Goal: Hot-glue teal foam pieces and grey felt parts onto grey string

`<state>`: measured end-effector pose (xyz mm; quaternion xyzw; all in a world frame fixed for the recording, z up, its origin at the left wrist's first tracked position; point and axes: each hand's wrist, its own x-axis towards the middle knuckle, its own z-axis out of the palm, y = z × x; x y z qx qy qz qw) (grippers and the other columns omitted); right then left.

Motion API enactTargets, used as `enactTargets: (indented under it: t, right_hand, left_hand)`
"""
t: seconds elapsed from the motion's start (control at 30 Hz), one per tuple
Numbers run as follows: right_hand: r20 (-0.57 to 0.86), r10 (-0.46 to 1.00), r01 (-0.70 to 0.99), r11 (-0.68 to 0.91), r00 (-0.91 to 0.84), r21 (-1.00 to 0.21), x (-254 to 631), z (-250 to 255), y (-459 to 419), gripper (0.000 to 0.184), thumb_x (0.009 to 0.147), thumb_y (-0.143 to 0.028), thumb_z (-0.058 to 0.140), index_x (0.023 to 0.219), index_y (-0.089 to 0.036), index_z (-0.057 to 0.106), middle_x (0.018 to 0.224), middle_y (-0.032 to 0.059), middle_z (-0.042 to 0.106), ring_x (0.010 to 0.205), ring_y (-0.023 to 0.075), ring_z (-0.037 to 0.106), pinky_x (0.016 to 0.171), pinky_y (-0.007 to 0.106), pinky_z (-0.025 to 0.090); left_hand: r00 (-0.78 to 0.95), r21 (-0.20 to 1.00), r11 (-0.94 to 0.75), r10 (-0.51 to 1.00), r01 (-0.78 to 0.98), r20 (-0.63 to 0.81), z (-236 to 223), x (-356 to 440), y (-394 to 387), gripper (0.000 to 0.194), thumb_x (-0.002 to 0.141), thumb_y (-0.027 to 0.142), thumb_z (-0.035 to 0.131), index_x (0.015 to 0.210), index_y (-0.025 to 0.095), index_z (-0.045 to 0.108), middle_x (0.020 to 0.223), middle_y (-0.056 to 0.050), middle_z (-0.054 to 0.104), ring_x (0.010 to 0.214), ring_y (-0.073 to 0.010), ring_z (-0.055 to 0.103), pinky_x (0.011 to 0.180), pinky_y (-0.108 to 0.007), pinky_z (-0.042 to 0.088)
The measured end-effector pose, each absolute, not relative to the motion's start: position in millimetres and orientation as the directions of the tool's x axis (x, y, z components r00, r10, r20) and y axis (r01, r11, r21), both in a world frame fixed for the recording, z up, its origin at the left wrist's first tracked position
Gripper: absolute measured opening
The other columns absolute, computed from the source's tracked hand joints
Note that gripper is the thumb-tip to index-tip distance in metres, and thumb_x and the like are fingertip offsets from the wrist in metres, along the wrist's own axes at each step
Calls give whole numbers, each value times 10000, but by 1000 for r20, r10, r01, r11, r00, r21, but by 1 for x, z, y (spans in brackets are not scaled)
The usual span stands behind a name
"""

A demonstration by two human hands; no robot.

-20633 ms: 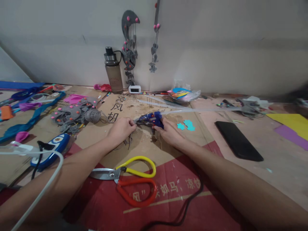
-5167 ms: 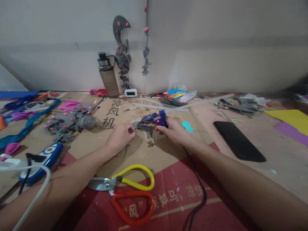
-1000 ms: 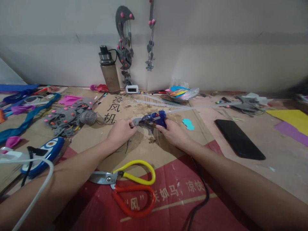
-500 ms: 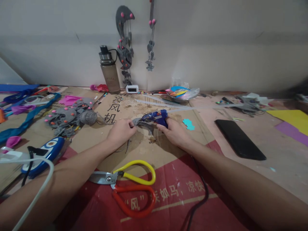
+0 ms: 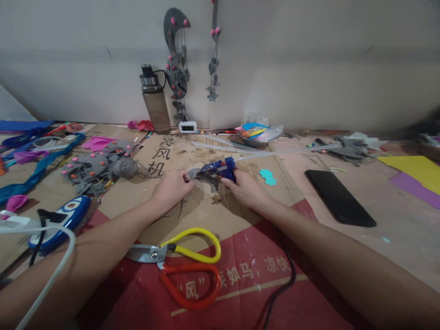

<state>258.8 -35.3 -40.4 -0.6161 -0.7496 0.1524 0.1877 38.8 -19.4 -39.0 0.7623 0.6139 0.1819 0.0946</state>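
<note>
My right hand (image 5: 244,187) is wrapped round the handle of a blue hot glue gun (image 5: 223,168), which has a long clear glue stick (image 5: 275,153) sticking out of its back. Its nozzle points left, at a grey felt piece (image 5: 209,182) curved like a crescent. Pinched between thumb and fingers, the left end of that felt is in my left hand (image 5: 175,184). Grey yarn strands (image 5: 181,208) hang beneath my left hand. Whether the nozzle touches the felt I cannot tell. Scissors (image 5: 172,254) with one yellow and one red handle lie nearer to me.
Left are a grey yarn ball (image 5: 125,168), felt pieces with pompoms (image 5: 91,167) and a blue power strip (image 5: 63,224). A bottle (image 5: 156,105) and small clock (image 5: 187,127) stand by the wall. A black phone (image 5: 338,197) and turquoise cutout (image 5: 267,177) lie right; the gun's cord (image 5: 290,275) runs towards me.
The glue gun has tipped and shifted slightly to the left over the felt. Both hands keep their grips. The whole view has moved a little.
</note>
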Motion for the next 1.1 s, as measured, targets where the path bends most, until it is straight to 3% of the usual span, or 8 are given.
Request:
enactTargets:
  t: [0.33,0.63,1.1]
  right_hand:
    - [109,989,871,143,-104,-470,262,-34,-39,250,882,-379,465,934,-156,567,926,115,668,839,217,609,662,266,371]
    - [96,983,873,186,-159,-451,264,-42,-34,275,877,-395,463,953,-158,581,927,118,670,827,217,602,647,266,374]
    - [85,993,824,118,-85,-554,262,-42,-30,223,861,-372,494,912,-166,562,924,97,658,809,197,589,664,270,380]
  left_hand:
    - [176,380,-223,972,898,154,-39,38,-19,164,690,303,535,644,194,649,653,-31,670,622,-169,577,582,-271,367]
    - [165,376,-210,975,903,148,-40,39,-19,158,685,299,536,636,196,644,635,-24,660,615,-170,574,583,-268,373]
    - [178,384,-228,971,895,162,-39,38,-18,159,689,291,542,638,190,653,653,-25,671,623,-170,581,592,-269,391]
